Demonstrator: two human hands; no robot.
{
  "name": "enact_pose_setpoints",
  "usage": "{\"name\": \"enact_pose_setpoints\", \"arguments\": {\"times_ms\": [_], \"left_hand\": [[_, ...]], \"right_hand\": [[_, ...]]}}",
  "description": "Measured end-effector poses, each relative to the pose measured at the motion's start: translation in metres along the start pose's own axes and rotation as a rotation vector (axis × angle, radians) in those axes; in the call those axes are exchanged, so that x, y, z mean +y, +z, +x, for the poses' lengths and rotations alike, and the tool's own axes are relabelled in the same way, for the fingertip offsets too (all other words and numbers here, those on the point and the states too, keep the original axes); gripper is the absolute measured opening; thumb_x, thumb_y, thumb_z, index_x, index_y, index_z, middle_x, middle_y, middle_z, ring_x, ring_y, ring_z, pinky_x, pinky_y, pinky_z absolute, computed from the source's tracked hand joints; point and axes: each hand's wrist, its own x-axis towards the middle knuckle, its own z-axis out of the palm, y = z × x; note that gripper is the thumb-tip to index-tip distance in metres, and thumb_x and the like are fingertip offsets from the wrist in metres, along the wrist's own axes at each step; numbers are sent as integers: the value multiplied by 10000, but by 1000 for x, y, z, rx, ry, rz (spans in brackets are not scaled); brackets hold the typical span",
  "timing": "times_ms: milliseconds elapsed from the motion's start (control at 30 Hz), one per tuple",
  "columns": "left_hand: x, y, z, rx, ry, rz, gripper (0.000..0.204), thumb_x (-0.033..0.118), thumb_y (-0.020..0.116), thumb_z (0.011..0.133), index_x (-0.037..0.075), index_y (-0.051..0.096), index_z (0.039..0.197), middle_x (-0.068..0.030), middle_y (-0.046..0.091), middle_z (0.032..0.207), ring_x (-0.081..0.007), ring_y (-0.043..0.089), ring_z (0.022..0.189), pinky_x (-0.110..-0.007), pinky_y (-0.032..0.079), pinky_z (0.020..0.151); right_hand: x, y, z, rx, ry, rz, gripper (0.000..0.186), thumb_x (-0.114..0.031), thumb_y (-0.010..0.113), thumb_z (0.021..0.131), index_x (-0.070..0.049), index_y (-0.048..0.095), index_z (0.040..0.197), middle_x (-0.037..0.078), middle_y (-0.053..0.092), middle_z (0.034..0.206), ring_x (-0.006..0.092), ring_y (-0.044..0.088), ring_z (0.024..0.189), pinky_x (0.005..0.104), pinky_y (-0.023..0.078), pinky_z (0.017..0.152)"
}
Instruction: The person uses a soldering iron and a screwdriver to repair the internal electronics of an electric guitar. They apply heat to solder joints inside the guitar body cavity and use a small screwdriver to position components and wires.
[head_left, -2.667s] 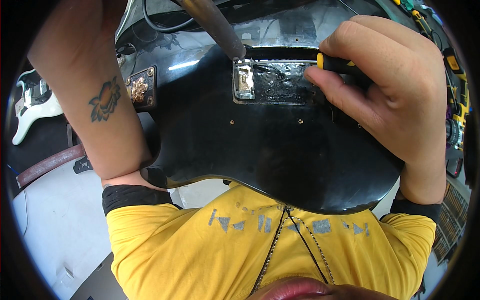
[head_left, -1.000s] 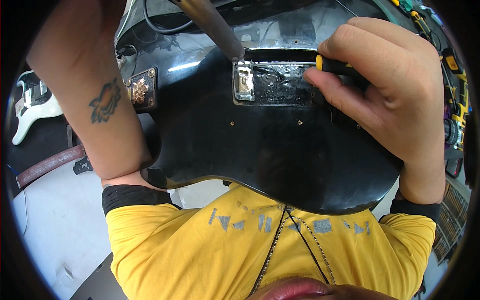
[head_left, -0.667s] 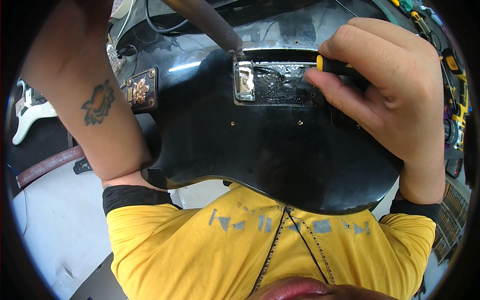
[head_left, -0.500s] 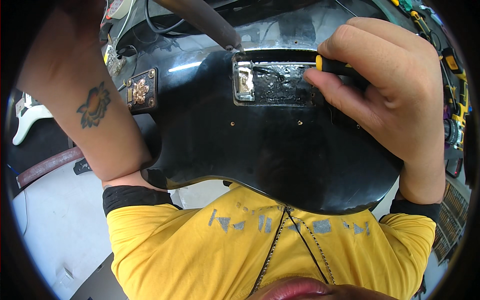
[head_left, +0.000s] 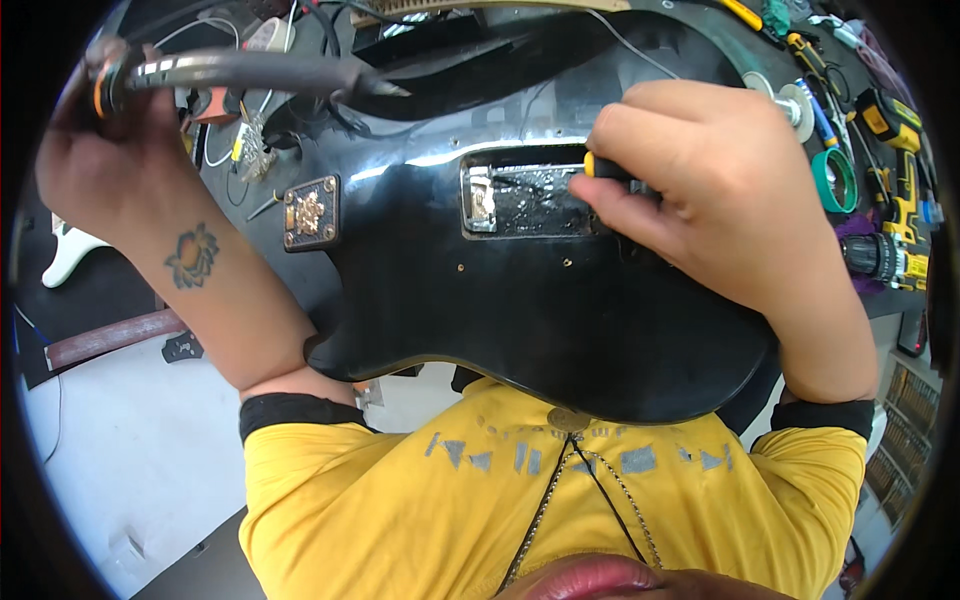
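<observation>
A black electric guitar body [head_left: 520,335] lies back side up in front of me, its near edge close to my yellow shirt. Its rectangular cavity [head_left: 545,215] is open, with a metal block [head_left: 481,200] at the left end and a rough, shiny black floor. My right hand [head_left: 715,185] pinches a black-and-yellow screwdriver [head_left: 607,168]; its thin shaft points left into the cavity. Up at the left, my left hand [head_left: 105,165] grips a soldering iron [head_left: 240,73], with its pointed tip raised above the guitar. Blur hides some of those fingers.
A decorated neck plate [head_left: 312,213] is screwed to the guitar's left part. To the right lie a yellow-black drill [head_left: 885,258], a green tape roll [head_left: 834,180] and a wire spool [head_left: 793,108]. A brownish bar [head_left: 115,338] and a white curved piece [head_left: 68,252] lie left.
My left hand has drawn the soldering iron from the cavity's upper left corner up and to the left. The right hand still holds the screwdriver in the cavity. The whole view has shifted somewhat.
</observation>
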Motion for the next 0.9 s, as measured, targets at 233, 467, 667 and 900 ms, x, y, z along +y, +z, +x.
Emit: {"name": "enact_pose_setpoints", "arguments": {"times_ms": [233, 467, 667, 900], "left_hand": [[-6, -27, -35, 134, -189, -282, 119, 85, 581, 870, -27, 544, 854, -177, 588, 817, -120, 344, 495, -267, 336, 532], [-25, -23, -46, 101, -220, -366, 157, 69, 575, 870, -45, 519, 963, -177, 554, 875, -120, 362, 503, -265, 353, 563], [-30, -12, -53, 101, -242, -360, 179, 70, 575, 874, -50, 525, 996, -178, 558, 886, -114, 357, 495, -263, 352, 536], [-30, -11, -53, 105, -244, -379, 169, 64, 571, 877, -56, 532, 989, -185, 556, 886, -111, 354, 492, -252, 353, 533]], "right_hand": [[-1, -40, 5, -61, 11, 11, 258, -131, 845, 742, -69, 600, 794, 69, 538, 690, 264, 583, 588, 378, 448, 516], [-4, -44, 5, -87, 29, -20, 244, -112, 857, 724, -54, 639, 817, 73, 570, 699, 276, 584, 607, 370, 438, 520], [-4, -44, 6, -97, 26, -20, 247, -90, 861, 721, -33, 651, 839, 79, 594, 716, 265, 591, 607, 351, 437, 522], [-3, -42, 6, -83, 21, -13, 242, -82, 857, 721, -24, 655, 840, 81, 601, 719, 260, 592, 601, 343, 433, 518]]}}
